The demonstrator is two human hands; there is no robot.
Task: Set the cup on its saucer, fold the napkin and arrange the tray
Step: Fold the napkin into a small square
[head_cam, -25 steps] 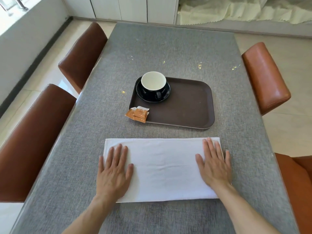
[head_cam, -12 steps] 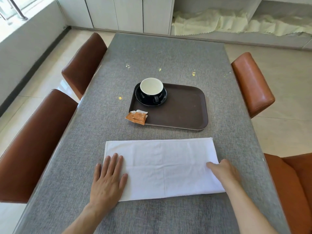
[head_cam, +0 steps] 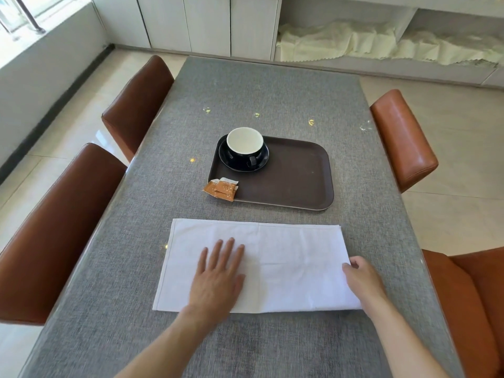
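Head view: napkin (head_cam: 272, 264) lies flat as a long white rectangle near the table's (head_cam: 272, 85) near edge, already folded at least once, one short end toward each side edge. Left hand (head_cam: 218, 276) rests palm down on the napkin's left half, fingers extended and slightly spread, pinning the cloth. Right hand (head_cam: 361, 276) is at the right short edge, fingers curled onto the hem; whether they have actually pinched the layers cannot be told from here.

Risk, as judged: if only the top layer is caught, the fold across will drag the layers out of line and leave uneven edges. If the left palm lifts or slips on the smooth cloth, the whole napkin may slide toward the left edge instead of creasing.

Beyond it, the tray (head_cam: 300, 181) sits mid-table, with the cup (head_cam: 245, 144) upright on its saucer (head_cam: 261, 159) in the tray's far-left corner (that step appears complete). Orange sachets (head_cam: 222, 188) overhang the tray's near-left corner, half on the rim; a bump while arranging could tip them off.
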